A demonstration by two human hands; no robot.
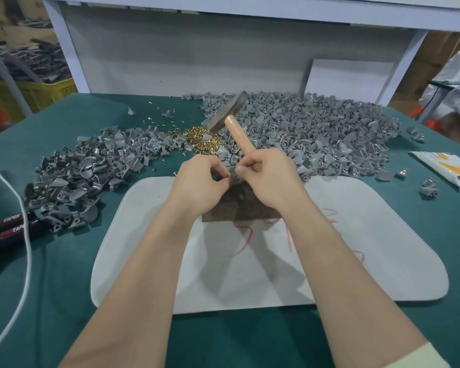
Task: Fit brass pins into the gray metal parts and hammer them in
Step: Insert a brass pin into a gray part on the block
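1. Both forearms reach forward over the white pad (356, 248) and converge. The hands meet over the far edge of the brown block (239, 212), which lies on the pad.
2. The left hand (199, 179) is palm-down with its fingers curled tight. Thumb and forefinger pinch one gray part (233, 174) from the left.
3. The right hand (271, 179) has its fingers wrapped round the hammer (238, 134), low on the wooden handle. Its thumb tip presses on the same part from the right.
4. The handle slopes up and away from the right fist. The steel head is tilted and hangs over the pins (197, 136).
5. The part sits between the two hands at the block's far edge. Whether it touches the block, or already carries a pin, cannot be told, because the fingers cover it.
6. The pins lie in a loose brass pile on the green table (51, 301), just beyond the hands. They lie between the left heap (85, 171) and the larger right heap (316, 128) of gray parts.
7. At the far left lie pliers (8, 229) with black-and-red handles, crossed by a white cable (27, 248). A white packet (446, 173) lies near the right edge.
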